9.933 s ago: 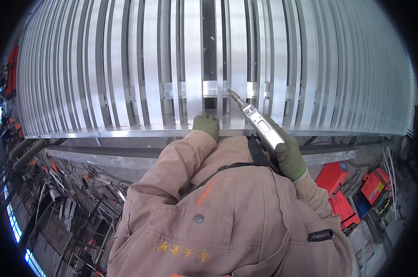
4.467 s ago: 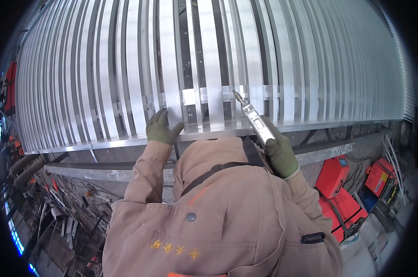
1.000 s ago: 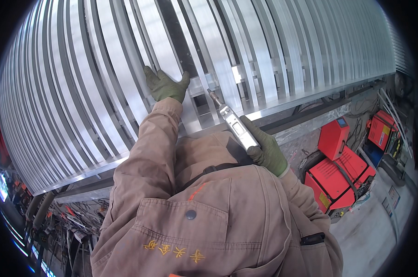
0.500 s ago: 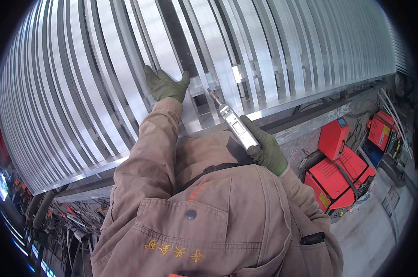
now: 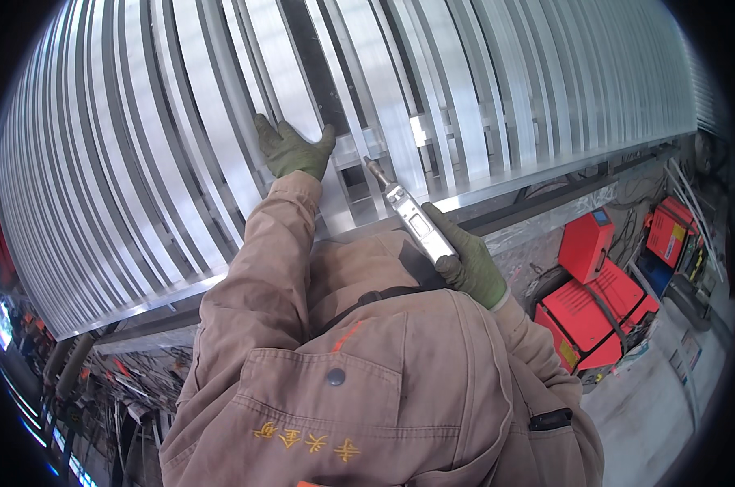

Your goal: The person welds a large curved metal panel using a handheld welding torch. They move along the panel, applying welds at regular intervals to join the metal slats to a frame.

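Note:
Rows of long silver metal slats (image 5: 381,122) form a wide panel in front of me, with dark gaps between several of them. My left hand (image 5: 294,150), in a green glove, rests on a slat left of the widest gap. Its fingers and thumb are spread. In my right hand (image 5: 474,264), also gloved in green, is a silver welding gun (image 5: 420,223). The gun's narrow nozzle points up and left, close to a slat near the panel's near edge. Whether the tip touches metal I cannot tell.
Red machine boxes (image 5: 599,304) stand on the floor to the right, with another red machine (image 5: 668,231) beyond them. Cables and thin rods lie around them. A dark support beam (image 5: 538,203) runs under the panel's near edge. Clutter fills the lower left.

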The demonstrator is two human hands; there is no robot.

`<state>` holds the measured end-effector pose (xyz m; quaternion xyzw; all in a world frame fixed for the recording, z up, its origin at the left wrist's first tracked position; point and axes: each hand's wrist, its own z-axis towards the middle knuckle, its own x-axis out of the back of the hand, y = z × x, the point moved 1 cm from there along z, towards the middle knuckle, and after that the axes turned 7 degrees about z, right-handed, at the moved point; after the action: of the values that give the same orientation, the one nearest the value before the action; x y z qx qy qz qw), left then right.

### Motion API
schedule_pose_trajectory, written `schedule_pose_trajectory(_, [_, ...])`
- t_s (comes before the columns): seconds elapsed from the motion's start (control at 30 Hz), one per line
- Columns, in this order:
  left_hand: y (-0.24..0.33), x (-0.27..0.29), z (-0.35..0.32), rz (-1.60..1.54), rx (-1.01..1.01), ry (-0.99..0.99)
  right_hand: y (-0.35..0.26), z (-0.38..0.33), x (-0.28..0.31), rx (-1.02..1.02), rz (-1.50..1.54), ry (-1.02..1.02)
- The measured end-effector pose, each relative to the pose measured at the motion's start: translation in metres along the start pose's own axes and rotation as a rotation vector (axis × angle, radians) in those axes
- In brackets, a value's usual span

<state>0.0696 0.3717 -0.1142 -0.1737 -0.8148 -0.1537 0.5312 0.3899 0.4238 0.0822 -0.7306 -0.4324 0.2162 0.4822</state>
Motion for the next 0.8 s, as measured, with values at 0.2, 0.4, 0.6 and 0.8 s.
schedule_pose_trajectory(0.2, [-0.019, 0.02, -0.012, -0.168, -0.085, 0.059, -0.023, 0.025, 0.022, -0.041, -0.071, -0.143])
schedule_pose_trajectory(0.4, [-0.103, 0.028, -0.06, -0.328, 0.071, 0.31, -0.046, 0.065, 0.078, -0.239, 0.115, -0.314])
schedule_pose_trajectory(0.6, [-0.174, -0.022, -0.123, -0.272, 0.418, 0.382, -0.116, 0.107, 0.12, -0.506, 0.223, -0.171])
schedule_pose_trajectory(0.8, [-0.168, -0.033, -0.127, -0.237, 0.535, 0.439, -0.127, 0.171, 0.09, -0.542, 0.108, -0.481])
